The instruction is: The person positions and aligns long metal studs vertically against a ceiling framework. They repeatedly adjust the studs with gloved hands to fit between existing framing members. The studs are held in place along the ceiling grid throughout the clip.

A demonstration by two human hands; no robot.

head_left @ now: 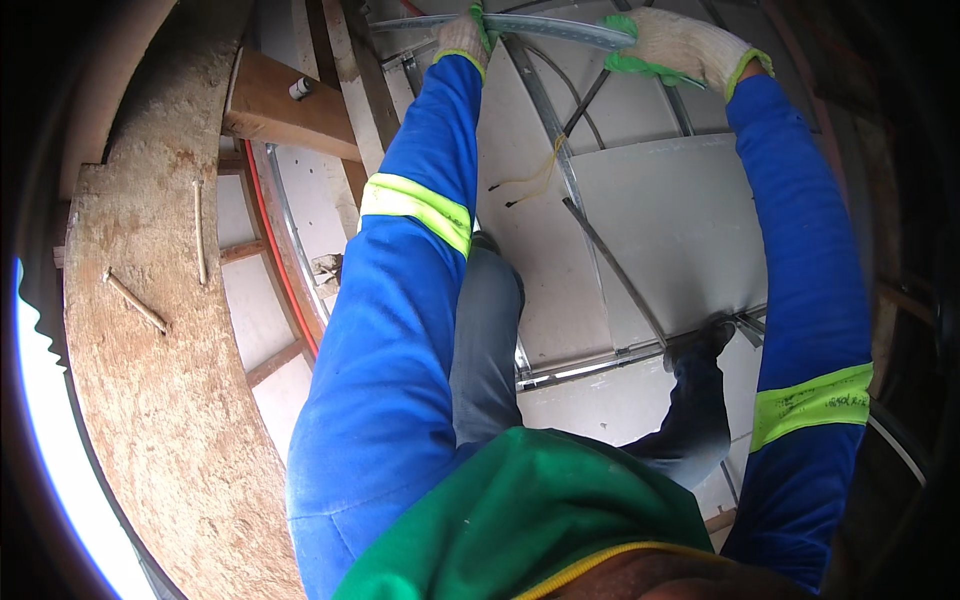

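1. Gripping a perforated metal strip point(560, 30) with both gloved hands; landmark for all places below: the large grey panel point(665, 230). The strip is seen beyond the panel's far edge, running roughly crosswise.
2. Left hand point(465, 38): beyond the panel's far-left corner. Fingers curled around the strip, which carries on leftward past the glove.
3. Right hand point(690, 45): beyond the panel's far edge. Green-coated fingers closed on the strip's right end; exact finger placement partly hidden.
4. Left of the panel: a long metal runner point(540, 90) and loose yellow wires point(545, 175). Across its left part: a thin metal bar point(615, 270). Along its near edge: a metal channel point(600, 362), with the right shoe point(700, 340) at the near-right corner.
5. Well left of the panel: a rough wooden plank point(170, 400) bearing two nail-like pieces, one upper point(200, 232), one lower point(135, 300).
6. Progress, judged: runner, channel and panel appear laid out as a framework; fixings cannot be made out. The strip is in hand, not yet released. Its far left end is unclear, so any attachment there cannot be told. Placing and securing it look undone.
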